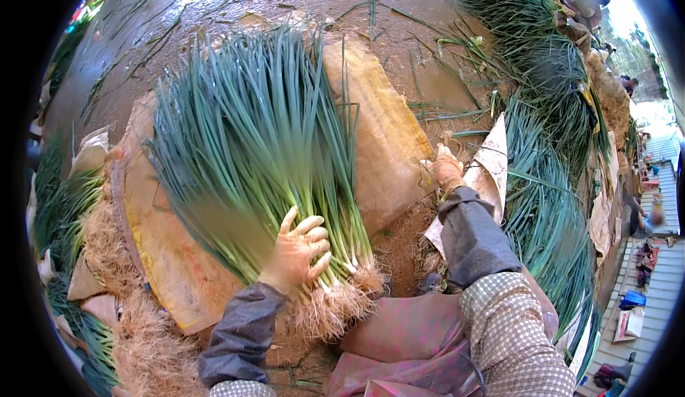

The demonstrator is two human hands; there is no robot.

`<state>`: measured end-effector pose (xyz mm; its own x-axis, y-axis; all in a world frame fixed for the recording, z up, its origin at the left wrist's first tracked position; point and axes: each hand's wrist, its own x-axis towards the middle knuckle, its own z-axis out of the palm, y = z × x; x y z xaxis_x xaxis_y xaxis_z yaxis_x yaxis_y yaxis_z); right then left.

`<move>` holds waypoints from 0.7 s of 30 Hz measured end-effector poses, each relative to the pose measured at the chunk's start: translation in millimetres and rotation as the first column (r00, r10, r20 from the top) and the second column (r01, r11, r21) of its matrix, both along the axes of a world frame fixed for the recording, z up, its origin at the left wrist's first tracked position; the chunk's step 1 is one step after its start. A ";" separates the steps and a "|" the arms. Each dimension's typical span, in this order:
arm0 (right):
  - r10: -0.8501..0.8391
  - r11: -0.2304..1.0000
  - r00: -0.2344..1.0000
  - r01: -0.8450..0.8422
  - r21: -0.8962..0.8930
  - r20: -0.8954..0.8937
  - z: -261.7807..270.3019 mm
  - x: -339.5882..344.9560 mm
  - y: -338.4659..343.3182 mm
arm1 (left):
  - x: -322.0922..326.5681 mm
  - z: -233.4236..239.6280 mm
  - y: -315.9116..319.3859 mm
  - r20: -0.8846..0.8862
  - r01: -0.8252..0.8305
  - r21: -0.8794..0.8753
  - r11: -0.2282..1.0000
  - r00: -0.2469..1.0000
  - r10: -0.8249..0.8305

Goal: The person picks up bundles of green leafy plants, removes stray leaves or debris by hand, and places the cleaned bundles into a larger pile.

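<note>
A large fanned bundle of green onions (267, 124) lies on a worn woven sack (380, 134), its leaves pointing away from me and its pale roots (332, 311) close to my lap. Gloved in stained whitish-orange, my left hand (299, 249) rests with spread fingers on the pale stems just above the roots. To the right of the bundle, my right hand (447, 166), gloved the same way, is at the sack's right corner beside a folded piece of pale sacking (489, 166). Its fingers are partly curled, and whether they grip the sack's edge cannot be told.
Long piles of green onions (546, 193) run along the right side. More onions with tangled roots (144, 338) lie at left. Loose leaves are strewn over the wet brown ground (428, 75). Other people (580, 6) are at the upper right and far right.
</note>
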<state>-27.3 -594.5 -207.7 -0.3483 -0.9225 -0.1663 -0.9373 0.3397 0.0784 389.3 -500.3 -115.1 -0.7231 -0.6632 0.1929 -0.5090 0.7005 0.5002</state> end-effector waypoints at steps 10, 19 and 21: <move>0.131 0.986 0.920 -0.082 -0.148 0.369 1.9 -3.2 -16.3 | 9.5 -9.8 -0.6 0.002 -0.040 -0.020 0.999 0.999 0.040; 0.176 0.966 0.821 -0.037 -0.257 0.543 104.7 49.5 9.0 | 21.8 -11.5 27.5 0.117 -0.082 -0.080 0.993 0.989 0.091; 0.132 0.912 0.204 0.358 -0.200 0.970 150.0 118.3 32.2 | 26.7 -5.2 42.6 -0.195 -0.392 -0.283 0.876 0.917 0.348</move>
